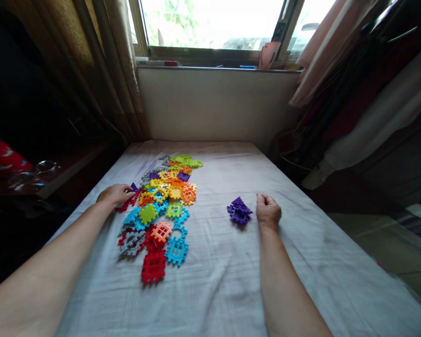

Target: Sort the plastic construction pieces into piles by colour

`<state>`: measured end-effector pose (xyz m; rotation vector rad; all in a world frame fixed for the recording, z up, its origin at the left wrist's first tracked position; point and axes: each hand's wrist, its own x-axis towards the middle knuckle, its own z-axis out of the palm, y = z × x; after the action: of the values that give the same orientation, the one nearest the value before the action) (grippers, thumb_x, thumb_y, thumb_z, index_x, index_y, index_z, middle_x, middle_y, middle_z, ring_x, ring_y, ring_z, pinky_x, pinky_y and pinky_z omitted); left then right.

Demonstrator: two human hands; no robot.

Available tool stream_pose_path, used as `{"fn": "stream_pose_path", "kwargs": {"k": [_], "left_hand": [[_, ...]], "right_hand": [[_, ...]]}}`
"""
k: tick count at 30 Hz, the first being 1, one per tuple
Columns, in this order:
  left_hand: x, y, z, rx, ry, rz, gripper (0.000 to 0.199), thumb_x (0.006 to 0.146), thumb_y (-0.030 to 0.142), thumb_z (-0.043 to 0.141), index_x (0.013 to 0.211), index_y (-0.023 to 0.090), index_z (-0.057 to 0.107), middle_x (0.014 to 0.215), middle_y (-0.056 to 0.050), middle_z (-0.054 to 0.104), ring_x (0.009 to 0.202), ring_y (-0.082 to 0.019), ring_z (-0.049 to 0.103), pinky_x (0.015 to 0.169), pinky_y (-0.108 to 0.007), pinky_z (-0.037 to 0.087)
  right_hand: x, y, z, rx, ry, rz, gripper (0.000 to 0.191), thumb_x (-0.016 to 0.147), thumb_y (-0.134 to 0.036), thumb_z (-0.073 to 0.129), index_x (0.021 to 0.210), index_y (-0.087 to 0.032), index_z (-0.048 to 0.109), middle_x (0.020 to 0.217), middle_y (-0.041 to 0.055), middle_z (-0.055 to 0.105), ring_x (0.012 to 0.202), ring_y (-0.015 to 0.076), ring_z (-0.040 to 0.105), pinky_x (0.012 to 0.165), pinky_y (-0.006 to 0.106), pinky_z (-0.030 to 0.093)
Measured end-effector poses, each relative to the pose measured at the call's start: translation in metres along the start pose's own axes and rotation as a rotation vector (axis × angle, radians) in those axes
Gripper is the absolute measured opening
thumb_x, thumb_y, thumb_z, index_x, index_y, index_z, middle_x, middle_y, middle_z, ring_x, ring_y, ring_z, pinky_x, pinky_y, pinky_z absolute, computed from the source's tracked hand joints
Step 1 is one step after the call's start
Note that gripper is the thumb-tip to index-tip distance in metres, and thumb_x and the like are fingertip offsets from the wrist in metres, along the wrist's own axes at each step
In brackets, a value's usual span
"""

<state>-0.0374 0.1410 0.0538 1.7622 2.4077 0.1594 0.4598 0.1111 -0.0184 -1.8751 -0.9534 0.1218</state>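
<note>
My left hand (115,194) is at the left edge of a mixed pile of plastic interlocking building pieces, its fingers closed on a purple interlocking piece (134,186). Just below those fingertips lies a red piece (128,202). The pile holds lime, grey, orange, yellow and blue pieces, with a red square piece (153,267) at its near end. A small heap of purple pieces (239,211) sits apart, to the right. Beside that heap, my right hand (268,211) rests in a loose fist on the sheet, with nothing visible in it.
A pale cloth (210,290) covers the flat surface. Beyond it are a wall and a window sill with a pink cup (268,55). Clothes (379,117) hang at the right. Left, a dark side table (73,164) carries a red item (5,159) and glasses.
</note>
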Motion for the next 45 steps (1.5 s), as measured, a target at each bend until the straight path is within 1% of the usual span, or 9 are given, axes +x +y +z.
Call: {"fn": "stream_pose_path", "kwargs": {"k": [5, 10, 14, 17, 22, 27, 34, 39, 45], "left_hand": [[-0.007, 0.009, -0.013, -0.091, 0.036, -0.024, 0.031, 0.076, 0.046, 0.061, 0.092, 0.023, 0.074, 0.079, -0.008, 0.073, 0.075, -0.027, 0.069, 0.067, -0.034, 0.051], [-0.040, 0.078, -0.018, -0.257, 0.165, 0.152, 0.031, 0.078, 0.048, 0.062, 0.096, 0.026, 0.074, 0.093, -0.002, 0.075, 0.089, -0.025, 0.069, 0.076, -0.031, 0.052], [-0.080, 0.160, 0.012, -0.385, 0.012, 0.523, 0.028, 0.081, 0.043, 0.061, 0.101, 0.025, 0.070, 0.106, -0.002, 0.075, 0.099, -0.021, 0.068, 0.089, -0.031, 0.050], [-0.105, 0.208, 0.045, -0.364, -0.083, 0.579, 0.026, 0.082, 0.037, 0.064, 0.104, 0.023, 0.068, 0.105, -0.005, 0.075, 0.099, -0.022, 0.068, 0.087, -0.032, 0.051], [-0.127, 0.240, 0.076, -0.348, -0.125, 0.676, 0.033, 0.079, 0.039, 0.071, 0.108, 0.025, 0.065, 0.107, -0.006, 0.075, 0.101, -0.024, 0.068, 0.088, -0.035, 0.051], [-0.090, 0.214, 0.050, -0.280, -0.009, 0.758, 0.032, 0.085, 0.046, 0.063, 0.110, 0.027, 0.068, 0.112, -0.006, 0.073, 0.106, -0.023, 0.066, 0.096, -0.034, 0.048], [0.029, 0.121, -0.015, -0.081, 0.144, 0.088, 0.040, 0.068, 0.050, 0.074, 0.094, 0.019, 0.072, 0.109, -0.019, 0.071, 0.116, -0.044, 0.059, 0.095, -0.055, 0.047], [0.060, 0.085, 0.001, -0.145, 0.115, -0.107, 0.039, 0.059, 0.054, 0.075, 0.083, 0.023, 0.073, 0.093, -0.016, 0.074, 0.102, -0.043, 0.066, 0.082, -0.052, 0.052], [0.061, 0.072, 0.002, -0.309, 0.192, -0.127, 0.046, 0.067, 0.047, 0.066, 0.103, 0.021, 0.071, 0.100, -0.014, 0.075, 0.099, -0.036, 0.068, 0.077, -0.045, 0.053]], "right_hand": [[0.000, 0.000, -0.002, 0.002, -0.046, 0.032, 0.044, 0.076, -0.049, 0.051, 0.086, -0.014, 0.077, 0.080, 0.0127, 0.075, 0.079, 0.0251, 0.066, 0.070, 0.031, 0.047], [0.001, 0.003, -0.001, 0.092, -0.040, 0.041, 0.048, 0.076, -0.053, 0.050, 0.086, -0.015, 0.077, 0.078, 0.0120, 0.076, 0.077, 0.0246, 0.066, 0.071, 0.031, 0.048], [0.000, 0.001, 0.000, 0.082, -0.065, 0.027, 0.048, 0.077, -0.054, 0.049, 0.085, -0.015, 0.077, 0.078, 0.0122, 0.076, 0.076, 0.0248, 0.067, 0.070, 0.031, 0.048], [0.000, -0.001, -0.001, 0.077, -0.085, 0.012, 0.048, 0.078, -0.054, 0.048, 0.085, -0.016, 0.077, 0.078, 0.0117, 0.076, 0.076, 0.0242, 0.067, 0.068, 0.030, 0.048], [-0.001, -0.005, -0.003, 0.047, -0.094, 0.014, 0.046, 0.079, -0.052, 0.048, 0.084, -0.017, 0.078, 0.075, 0.0104, 0.076, 0.073, 0.0235, 0.066, 0.066, 0.030, 0.046], [-0.002, -0.007, -0.004, 0.018, -0.111, 0.024, 0.045, 0.078, -0.050, 0.048, 0.085, -0.017, 0.077, 0.079, 0.0118, 0.076, 0.076, 0.0247, 0.066, 0.068, 0.031, 0.047], [-0.002, -0.006, 0.000, 0.005, -0.119, -0.016, 0.045, 0.080, -0.051, 0.047, 0.084, -0.017, 0.077, 0.084, 0.0125, 0.076, 0.078, 0.0248, 0.066, 0.072, 0.031, 0.048], [-0.002, -0.007, 0.001, -0.007, -0.127, -0.034, 0.044, 0.079, -0.050, 0.047, 0.083, -0.019, 0.077, 0.082, 0.0114, 0.076, 0.079, 0.0247, 0.066, 0.072, 0.031, 0.048], [-0.002, -0.012, -0.002, -0.033, -0.160, 0.018, 0.043, 0.077, -0.048, 0.049, 0.087, -0.016, 0.077, 0.084, 0.0128, 0.075, 0.079, 0.0249, 0.066, 0.072, 0.031, 0.047]]}}
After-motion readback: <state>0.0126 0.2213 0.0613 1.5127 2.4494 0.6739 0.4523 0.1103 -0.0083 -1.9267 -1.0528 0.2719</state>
